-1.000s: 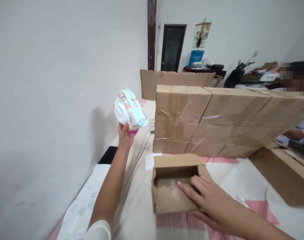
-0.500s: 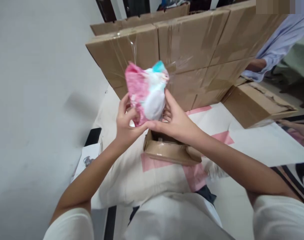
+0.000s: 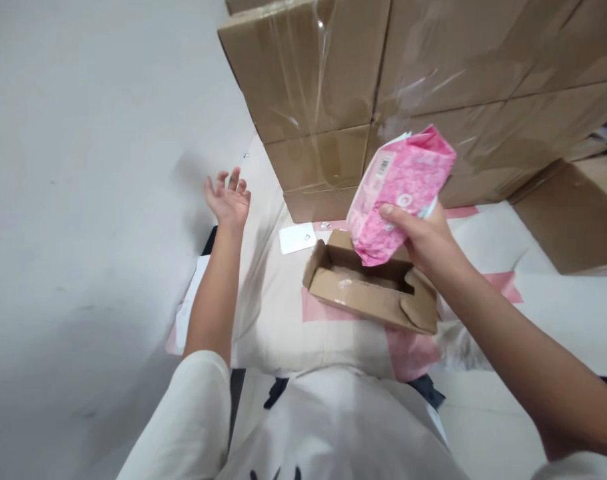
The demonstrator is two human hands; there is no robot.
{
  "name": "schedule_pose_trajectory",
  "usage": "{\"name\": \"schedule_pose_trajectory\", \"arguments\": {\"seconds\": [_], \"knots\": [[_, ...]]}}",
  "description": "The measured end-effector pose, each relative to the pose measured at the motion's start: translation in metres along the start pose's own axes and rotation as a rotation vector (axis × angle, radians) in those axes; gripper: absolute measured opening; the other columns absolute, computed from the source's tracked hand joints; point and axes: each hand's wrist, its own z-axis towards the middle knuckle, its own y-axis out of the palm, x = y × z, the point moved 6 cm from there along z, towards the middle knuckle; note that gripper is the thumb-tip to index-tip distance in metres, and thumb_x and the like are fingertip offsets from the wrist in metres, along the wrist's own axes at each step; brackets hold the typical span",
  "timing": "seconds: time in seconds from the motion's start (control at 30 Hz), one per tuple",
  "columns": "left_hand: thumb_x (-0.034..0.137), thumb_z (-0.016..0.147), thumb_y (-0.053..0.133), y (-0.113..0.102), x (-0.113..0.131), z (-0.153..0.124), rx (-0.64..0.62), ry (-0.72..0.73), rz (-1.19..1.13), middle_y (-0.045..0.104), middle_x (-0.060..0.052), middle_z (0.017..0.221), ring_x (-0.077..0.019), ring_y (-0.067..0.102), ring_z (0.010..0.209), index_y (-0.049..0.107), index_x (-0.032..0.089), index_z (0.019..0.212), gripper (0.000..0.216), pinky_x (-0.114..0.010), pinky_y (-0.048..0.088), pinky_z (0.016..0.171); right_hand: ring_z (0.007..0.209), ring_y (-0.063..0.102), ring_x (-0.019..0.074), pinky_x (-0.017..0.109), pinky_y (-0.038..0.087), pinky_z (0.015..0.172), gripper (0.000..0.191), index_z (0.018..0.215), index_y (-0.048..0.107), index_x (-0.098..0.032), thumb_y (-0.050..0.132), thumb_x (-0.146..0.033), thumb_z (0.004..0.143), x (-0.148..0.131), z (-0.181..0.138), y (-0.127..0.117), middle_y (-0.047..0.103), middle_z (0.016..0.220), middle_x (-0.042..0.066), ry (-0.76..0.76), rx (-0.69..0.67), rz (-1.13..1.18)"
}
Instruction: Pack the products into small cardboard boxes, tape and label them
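In my right hand (image 3: 426, 233) is a soft pink packet (image 3: 408, 183) with a barcode label and a white round logo. My thumb presses its front face, and the other fingers are hidden behind it. Directly below the packet, an open cardboard box (image 3: 363, 300) lies on the cloth-covered table (image 3: 278, 340), its inside partly visible. My left hand (image 3: 229, 200) is raised at the left, palm up with fingers apart and curled a little, holding nothing. A small white card (image 3: 297, 238) rests on the cloth between that hand and the box.
Large taped cardboard boxes (image 3: 328, 87) are stacked along the back of the table. Another cardboard box (image 3: 573, 213) stands at the right. A plain wall (image 3: 83, 200) runs along the left side. White papers (image 3: 189, 300) hang at the table's left edge.
My left hand has let go of the packet and moved off to the left. My right hand has carried the packet rightward and turned it, showing its pink labelled side. The view has tilted down.
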Motion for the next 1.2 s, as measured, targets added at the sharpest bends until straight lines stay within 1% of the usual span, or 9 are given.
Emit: {"name": "schedule_pose_trajectory", "arguments": {"seconds": [0.2, 0.4, 0.5, 0.57, 0.67, 0.7, 0.77, 0.93, 1.2], "knots": [[0.046, 0.099, 0.063, -0.068, -0.057, -0.023, 0.161, 0.015, 0.066, 0.066, -0.009, 0.121, -0.0208, 0.067, 0.103, 0.062, 0.016, 0.123, 0.039, -0.041, 0.059, 0.088, 0.113, 0.07, 0.0381, 0.056, 0.061, 0.089, 0.072, 0.126, 0.063, -0.029, 0.092, -0.054, 0.065, -0.023, -0.035, -0.035, 0.071, 0.123, 0.013, -0.043, -0.104, -0.456], [0.048, 0.1, 0.06, -0.083, -0.023, -0.02, 0.164, 0.099, 0.081, 0.067, -0.006, 0.112, -0.0156, 0.066, 0.091, 0.061, 0.018, 0.122, 0.038, -0.034, 0.059, 0.08, 0.106, 0.068, 0.0433, 0.056, 0.059, 0.07, 0.1, 0.148, 0.047, -0.039, 0.079, -0.08, 0.063, -0.046, -0.058, -0.022, 0.068, 0.124, 0.014, -0.131, -0.244, -1.064], [0.063, 0.107, 0.025, -0.049, 0.02, -0.04, 0.065, 0.156, 0.049, 0.057, 0.006, 0.078, -0.0056, 0.048, 0.059, 0.056, 0.026, 0.109, 0.049, -0.019, 0.047, 0.061, 0.101, 0.067, 0.0433, 0.053, 0.056, 0.066, 0.095, 0.15, 0.046, -0.034, 0.068, -0.083, 0.072, -0.04, -0.067, -0.003, 0.067, 0.119, 0.019, -0.221, -0.346, -1.298], [0.063, 0.106, 0.032, -0.007, 0.053, -0.074, -0.068, 0.183, 0.046, 0.054, 0.007, 0.069, -0.0082, 0.048, 0.057, 0.054, 0.027, 0.103, 0.043, -0.022, 0.046, 0.059, 0.095, 0.067, 0.0422, 0.049, 0.053, 0.062, 0.092, 0.149, 0.047, -0.027, 0.063, -0.082, 0.077, -0.036, -0.071, 0.009, 0.067, 0.114, 0.021, -0.315, -0.412, -1.413], [0.056, 0.09, 0.072, 0.067, 0.097, -0.136, -0.43, 0.203, 0.137, 0.073, -0.002, 0.087, -0.0209, 0.069, 0.085, 0.067, 0.023, 0.093, 0.034, -0.037, 0.055, 0.081, 0.086, 0.066, 0.038, 0.045, 0.051, 0.06, 0.088, 0.145, 0.051, -0.02, 0.06, -0.08, 0.081, -0.033, -0.074, 0.025, 0.067, 0.103, 0.02, -0.427, -0.481, -1.504], [0.052, 0.09, 0.073, 0.095, 0.108, -0.159, -0.664, 0.28, 0.322, 0.076, -0.004, 0.103, -0.0257, 0.07, 0.102, 0.069, 0.024, 0.102, 0.031, -0.042, 0.053, 0.092, 0.084, 0.066, 0.0364, 0.044, 0.051, 0.061, 0.087, 0.144, 0.051, -0.02, 0.059, -0.08, 0.082, -0.034, -0.073, 0.027, 0.067, 0.101, 0.019, -0.435, -0.477, -1.512], [0.05, 0.091, 0.071, 0.123, 0.121, -0.187, -0.817, 0.412, 0.609, 0.076, -0.008, 0.116, -0.0326, 0.066, 0.118, 0.068, 0.024, 0.116, 0.036, -0.047, 0.048, 0.097, 0.083, 0.067, 0.0341, 0.042, 0.052, 0.064, 0.085, 0.143, 0.052, -0.021, 0.059, -0.081, 0.083, -0.039, -0.07, 0.025, 0.068, 0.098, 0.017, -0.405, -0.447, -1.491], [0.055, 0.094, 0.062, 0.148, 0.115, -0.202, -0.902, 0.604, 0.963, 0.074, -0.013, 0.12, -0.0371, 0.06, 0.115, 0.066, 0.022, 0.123, 0.044, -0.048, 0.044, 0.087, 0.087, 0.07, 0.0358, 0.045, 0.055, 0.065, 0.08, 0.138, 0.053, -0.028, 0.067, -0.079, 0.078, -0.056, -0.06, -0.003, 0.071, 0.11, 0.015, -0.217, -0.363, -1.302], [0.06, 0.093, 0.063, 0.174, 0.132, -0.212, -0.949, 0.763, 0.969, 0.07, -0.011, 0.112, -0.03, 0.055, 0.1, 0.066, 0.017, 0.113, 0.047, -0.041, 0.037, 0.08, 0.101, 0.072, 0.0343, 0.04, 0.057, 0.074, 0.083, 0.142, 0.051, -0.027, 0.078, -0.066, 0.074, -0.069, -0.056, -0.025, 0.072, 0.123, 0.009, 0.111, -0.365, -1.125]]}}
